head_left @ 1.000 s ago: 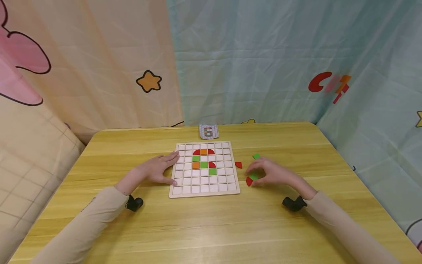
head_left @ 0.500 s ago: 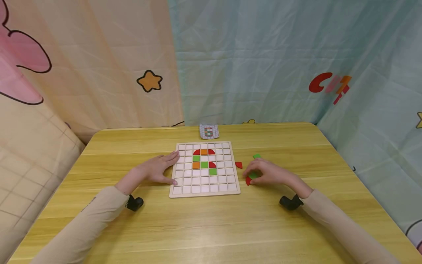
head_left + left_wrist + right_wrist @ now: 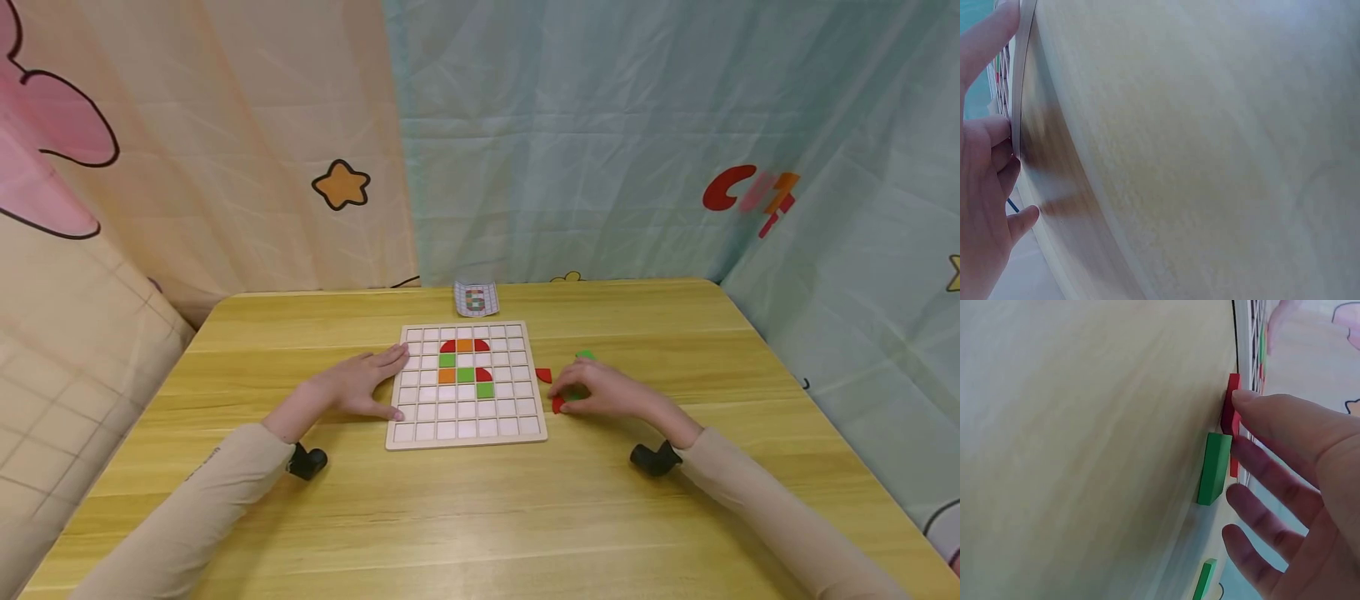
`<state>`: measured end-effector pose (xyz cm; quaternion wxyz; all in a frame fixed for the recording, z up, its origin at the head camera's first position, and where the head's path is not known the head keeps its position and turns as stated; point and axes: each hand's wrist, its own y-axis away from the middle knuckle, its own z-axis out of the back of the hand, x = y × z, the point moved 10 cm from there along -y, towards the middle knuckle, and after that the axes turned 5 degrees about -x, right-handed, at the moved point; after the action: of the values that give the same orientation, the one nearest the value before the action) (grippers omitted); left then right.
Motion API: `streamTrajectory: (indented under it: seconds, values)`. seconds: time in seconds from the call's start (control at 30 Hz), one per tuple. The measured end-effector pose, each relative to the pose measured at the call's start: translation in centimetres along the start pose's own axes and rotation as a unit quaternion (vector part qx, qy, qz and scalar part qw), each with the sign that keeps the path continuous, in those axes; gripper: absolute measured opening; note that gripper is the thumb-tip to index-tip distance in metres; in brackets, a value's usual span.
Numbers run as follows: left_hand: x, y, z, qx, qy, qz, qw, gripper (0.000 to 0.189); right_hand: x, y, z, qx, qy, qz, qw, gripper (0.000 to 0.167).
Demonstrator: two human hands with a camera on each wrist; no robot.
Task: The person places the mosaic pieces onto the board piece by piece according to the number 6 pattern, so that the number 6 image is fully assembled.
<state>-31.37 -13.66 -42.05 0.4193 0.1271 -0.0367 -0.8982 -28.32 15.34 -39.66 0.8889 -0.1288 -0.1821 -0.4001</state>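
Note:
My left hand [image 3: 362,386] rests spread on the left edge of a square wooden grid board [image 3: 467,444]. Red, orange and green tiles lie in several of the board's cells, forming part of a figure. Right of the board, my right hand [image 3: 613,393] pinches a red quarter-circle tile [image 3: 557,404]; in the right wrist view the thumb lies against this red tile [image 3: 1230,406] and the index finger is mostly hidden. A green tile [image 3: 1214,469] sits beside it, partly under my hand in the head view. Another red quarter-circle tile [image 3: 543,375] lies at the board's right edge.
A small pattern card [image 3: 476,300] with a coloured figure lies behind the board. One more green tile [image 3: 586,355] lies beyond my right hand. The wooden table [image 3: 480,517] ends at printed curtains [image 3: 555,150] at the back and sides.
My right hand has moved slightly left and away from me, and the red quarter-circle tile has shifted with it toward the board. My left hand stays in place.

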Motion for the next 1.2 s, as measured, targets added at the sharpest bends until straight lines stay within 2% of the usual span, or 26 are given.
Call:
streamTrajectory:
  seconds: [0.17,0.37,0.57,0.7,0.87,1.07,1.2]
  values:
    - [0.1,-0.1,-0.1,0.002,-0.002,0.002,1.0000,0.106,-0.2,-0.1,0.1,-0.012,0.016,-0.019,0.9996,0.022]
    - [0.0,0.0,0.0,-0.001,0.000,-0.001,1.0000,0.106,-0.7,-0.3,0.2,-0.026,0.046,-0.063,0.9966,0.019]
    - [-0.1,0.0,0.0,0.002,-0.002,-0.001,1.0000,0.106,-0.5,-0.5,0.4,-0.039,0.058,-0.078,0.9945,0.023]
    - [-0.1,0.0,0.0,0.003,-0.004,-0.001,1.0000,0.105,-0.3,-0.6,0.2,-0.031,0.065,-0.078,0.9943,0.023]
    - [-0.1,-0.1,0.0,0.004,-0.001,0.000,1.0000,0.106,-0.1,-0.4,0.0,-0.012,0.044,-0.061,0.9971,0.018]
    - [0.0,-0.1,0.0,0.002,0.002,0.003,1.0000,0.106,0.1,-0.3,-0.5,0.029,0.012,-0.047,0.9984,0.030]
    - [0.0,-0.1,-0.1,0.002,0.004,0.003,1.0000,0.106,0.1,-0.3,-0.6,0.041,0.007,-0.048,0.9980,0.033]
